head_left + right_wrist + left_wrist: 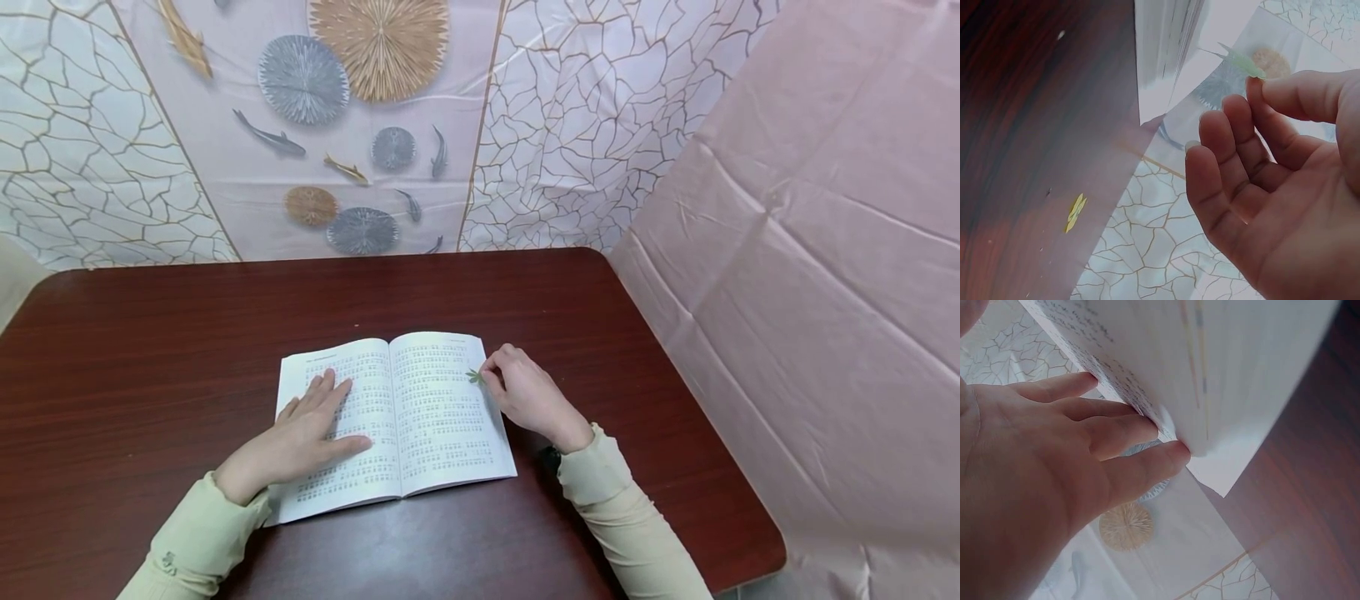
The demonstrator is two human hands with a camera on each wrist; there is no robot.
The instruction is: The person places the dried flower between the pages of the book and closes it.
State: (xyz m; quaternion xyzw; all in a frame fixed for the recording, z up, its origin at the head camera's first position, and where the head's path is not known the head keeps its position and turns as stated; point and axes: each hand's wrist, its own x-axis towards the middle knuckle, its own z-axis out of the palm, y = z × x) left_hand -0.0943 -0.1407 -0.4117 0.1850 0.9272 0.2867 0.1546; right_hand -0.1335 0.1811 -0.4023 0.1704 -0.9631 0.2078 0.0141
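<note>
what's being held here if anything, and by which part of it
A small green leaf, pinched at the end opposite its spread tips by the right grip. The left grip rests on the open book, holding nothing.

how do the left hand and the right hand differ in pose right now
The left hand lies spread on the left page; the right hand pinches a small green leaf near the right page's outer edge. The left hand's fingers are extended, the right hand's bent. Both emerge from pale sleeves.
</note>
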